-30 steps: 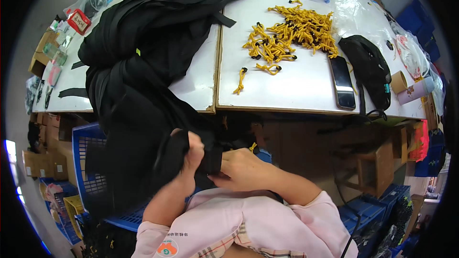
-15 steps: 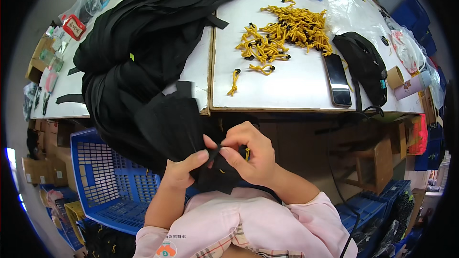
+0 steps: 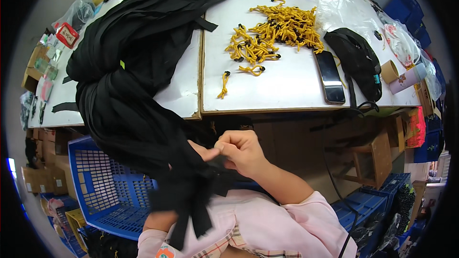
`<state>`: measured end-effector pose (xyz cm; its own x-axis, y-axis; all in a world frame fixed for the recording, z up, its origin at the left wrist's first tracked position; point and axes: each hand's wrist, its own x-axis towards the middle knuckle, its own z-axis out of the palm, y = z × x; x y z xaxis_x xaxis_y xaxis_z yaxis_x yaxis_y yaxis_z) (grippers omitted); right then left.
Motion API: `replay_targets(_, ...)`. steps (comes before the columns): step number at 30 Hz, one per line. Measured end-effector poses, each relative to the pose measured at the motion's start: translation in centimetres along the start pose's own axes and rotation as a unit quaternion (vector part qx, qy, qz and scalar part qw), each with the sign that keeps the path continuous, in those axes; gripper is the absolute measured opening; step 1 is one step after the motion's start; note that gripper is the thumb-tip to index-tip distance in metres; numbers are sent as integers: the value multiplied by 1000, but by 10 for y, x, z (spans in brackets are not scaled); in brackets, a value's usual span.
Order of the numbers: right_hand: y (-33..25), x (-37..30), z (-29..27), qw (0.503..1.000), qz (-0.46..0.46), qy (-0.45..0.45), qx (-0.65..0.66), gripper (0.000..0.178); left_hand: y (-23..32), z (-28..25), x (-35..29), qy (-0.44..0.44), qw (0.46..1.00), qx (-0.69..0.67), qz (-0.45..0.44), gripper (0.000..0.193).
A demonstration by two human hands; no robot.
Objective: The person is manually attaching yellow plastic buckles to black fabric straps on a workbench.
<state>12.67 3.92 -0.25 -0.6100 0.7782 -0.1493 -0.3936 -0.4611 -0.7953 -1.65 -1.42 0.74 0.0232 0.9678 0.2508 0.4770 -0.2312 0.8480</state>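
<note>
A large bundle of long black fabric strips [image 3: 129, 86] drapes from the table's left half over its front edge to my lap. Its lower ends [image 3: 184, 191] hang blurred across my left wrist and hide most of that hand. Only some fingers of my left hand [image 3: 202, 151] show, closed among the strips and reaching to the fingertips of the other hand. My right hand [image 3: 243, 152] is closed, thumb and forefinger pinching a dark strip beside the left fingers. What lies exactly between the fingertips is too small and smeared to make out.
Yellow cord loops with black ends [image 3: 282, 31] lie heaped on the white table [image 3: 267, 91]. To their right are a phone [image 3: 331, 77], a black pouch [image 3: 355, 64] and a tumbler [image 3: 407, 79]. A blue crate [image 3: 105, 186] stands below left; a wooden stool [image 3: 373, 162] stands right.
The lower strip ends have swung down over my left hand and wrist, covering them. Both hands stay close together in front of me, and the right has shifted slightly left. The view has shifted a little.
</note>
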Motion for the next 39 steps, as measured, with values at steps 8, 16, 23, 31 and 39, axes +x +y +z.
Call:
replay_targets(8,-69,76,-98,514,-304,306,-742,22,6,14,7,109,879,-364,-287,20)
replay_targets(16,-61,54,-99,552,-249,242,-758,9,5,13,12,98,871,-379,-297,22)
replay_targets(23,-55,35,-60,893,-244,264,-270,10,-1,19,7,122,882,-368,-267,19)
replay_targets(31,-25,2,-3,864,-321,7,-388,16,-4,14,3,50,952,-275,-123,16)
replay_targets(39,-29,2,0,777,-368,6,-510,15,-7,11,-4,-18,974,-203,-103,14)
